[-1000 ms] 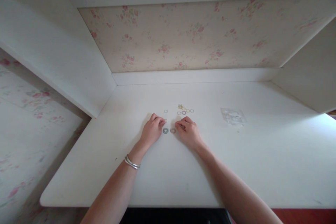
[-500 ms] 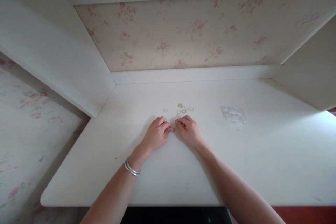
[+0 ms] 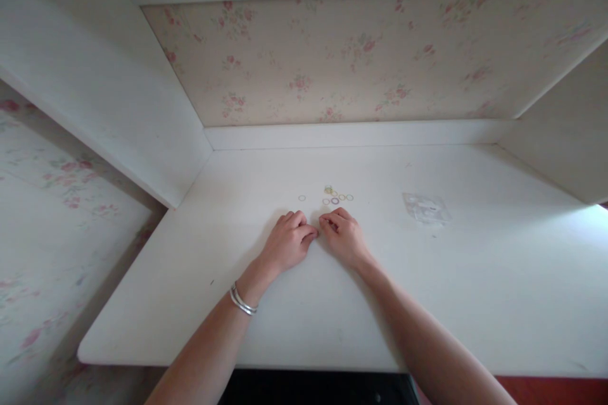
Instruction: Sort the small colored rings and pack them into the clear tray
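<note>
My left hand (image 3: 287,245) and my right hand (image 3: 344,237) rest knuckles-up on the white desk (image 3: 475,291). Their curled fingertips meet in the middle. Two small washers that lay between the hands a second ago are now hidden under the left fingers. Whether either hand grips anything cannot be told. Just beyond the right hand lies a cluster of small thin rings (image 3: 335,196), gold-coloured with one purple. A single ring (image 3: 301,198) lies apart, beyond the left hand. Two silver bangles (image 3: 243,302) circle my left wrist.
A small clear plastic bag (image 3: 425,207) lies on the desk to the right of the rings. White side panels (image 3: 118,107) close the desk in on the left and right. Floral wallpaper (image 3: 332,57) covers the back. The desk's front edge runs just below my forearms.
My left hand slid right over the two washers, which are no longer visible. Its fingertips now touch those of my right hand, which barely moved.
</note>
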`<state>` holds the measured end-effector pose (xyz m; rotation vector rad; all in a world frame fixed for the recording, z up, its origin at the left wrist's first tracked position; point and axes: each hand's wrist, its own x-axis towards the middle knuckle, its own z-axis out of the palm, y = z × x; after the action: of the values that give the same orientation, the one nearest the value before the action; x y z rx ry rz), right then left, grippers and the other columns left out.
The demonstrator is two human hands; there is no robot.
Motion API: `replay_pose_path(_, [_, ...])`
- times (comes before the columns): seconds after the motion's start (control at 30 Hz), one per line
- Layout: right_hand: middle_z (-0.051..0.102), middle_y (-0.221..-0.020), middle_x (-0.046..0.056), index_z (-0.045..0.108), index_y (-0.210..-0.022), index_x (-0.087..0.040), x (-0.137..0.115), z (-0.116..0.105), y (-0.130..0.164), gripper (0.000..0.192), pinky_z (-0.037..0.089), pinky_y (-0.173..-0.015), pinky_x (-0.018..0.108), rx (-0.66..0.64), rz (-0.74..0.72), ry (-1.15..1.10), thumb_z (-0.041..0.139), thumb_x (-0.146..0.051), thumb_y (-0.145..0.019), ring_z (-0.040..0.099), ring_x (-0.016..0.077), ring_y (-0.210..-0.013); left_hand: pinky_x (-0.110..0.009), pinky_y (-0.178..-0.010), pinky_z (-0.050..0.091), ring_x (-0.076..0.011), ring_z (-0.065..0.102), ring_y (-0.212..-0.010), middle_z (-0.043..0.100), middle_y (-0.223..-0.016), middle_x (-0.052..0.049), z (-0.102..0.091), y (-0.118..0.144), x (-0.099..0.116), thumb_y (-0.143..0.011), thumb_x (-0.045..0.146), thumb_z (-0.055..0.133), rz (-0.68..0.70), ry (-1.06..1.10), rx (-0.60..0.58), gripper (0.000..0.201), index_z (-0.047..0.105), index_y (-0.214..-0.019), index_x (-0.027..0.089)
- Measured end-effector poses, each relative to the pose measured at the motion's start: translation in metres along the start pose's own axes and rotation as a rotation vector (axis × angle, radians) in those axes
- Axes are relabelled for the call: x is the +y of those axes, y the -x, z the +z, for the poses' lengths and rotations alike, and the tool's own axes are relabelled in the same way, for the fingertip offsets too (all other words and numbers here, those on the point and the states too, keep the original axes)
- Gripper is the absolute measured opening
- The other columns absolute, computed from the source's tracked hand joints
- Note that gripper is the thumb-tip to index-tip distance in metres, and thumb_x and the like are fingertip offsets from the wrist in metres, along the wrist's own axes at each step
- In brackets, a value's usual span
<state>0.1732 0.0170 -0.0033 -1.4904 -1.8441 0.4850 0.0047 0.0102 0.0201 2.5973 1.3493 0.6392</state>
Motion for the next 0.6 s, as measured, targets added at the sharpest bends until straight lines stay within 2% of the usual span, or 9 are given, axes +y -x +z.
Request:
replay_pose_path(0.1, [0.061,-0.086,0.004,0.068,-0.09,-0.022,0.006,-0.002,-0.004,0.027,0.04,-0.069,0.026,0.015,-0.01,0.071,0.042,-0.03,-0.088,0.056,0.0143,-0.077,-0.034,-0.08,0.041,-0.0174,0.05,-0.082,0.053,-0.084,-0.005,-0.001,-0.001,-0.001,-0.088,0.026,0.048,-0.038,0.0,0.037,0.02,0.068,-0.086,0.023])
replay_pose_path(0.27, [0.061,-0.09,0.008,0.064,-0.108,-0.025,0.018,-0.01,-0.016,0.03,0.038,-0.071,0.031,0.02,0.045,0.314,0.043,-0.028,-0.087,0.055,0.0189,-0.08,-0.033,-0.082,0.043,-0.0177,0.051,-0.085,0.054,-0.084,-0.005,0.001,0.0,-0.015,-0.089,0.024,0.047,-0.204,-0.003,0.178,0.019,0.066,-0.087,0.021])
replay_pose_path(0.37, [0.06,-0.091,0.009,0.06,-0.116,-0.029,0.017,-0.012,-0.021,0.033,0.036,-0.072,0.034,-0.01,0.043,0.414,0.044,-0.031,-0.088,0.054,0.0213,-0.081,-0.031,-0.081,0.044,-0.0174,0.052,-0.085,0.055,-0.086,-0.005,0.004,0.002,-0.024,-0.088,0.025,0.048,-0.26,-0.021,0.189,0.018,0.065,-0.087,0.021])
replay_pose_path(0.47, [0.058,-0.094,0.009,0.061,-0.115,-0.032,0.015,-0.011,-0.021,0.031,0.034,-0.073,0.035,-0.033,0.02,0.45,0.044,-0.035,-0.088,0.053,0.0217,-0.082,-0.03,-0.08,0.044,-0.0169,0.053,-0.085,0.055,-0.086,-0.004,0.007,0.003,-0.028,-0.087,0.024,0.049,-0.27,-0.029,0.168,0.017,0.066,-0.089,0.021])
replay_pose_path(0.6, [0.058,-0.093,0.008,0.067,-0.102,-0.029,0.019,-0.01,-0.02,0.025,0.035,-0.073,0.033,-0.039,0.031,0.388,0.047,-0.034,-0.088,0.053,0.0202,-0.084,-0.031,-0.079,0.044,-0.0167,0.052,-0.083,0.055,-0.086,-0.004,0.009,0.003,-0.029,-0.087,0.024,0.049,-0.259,-0.03,0.15,0.018,0.066,-0.089,0.021])
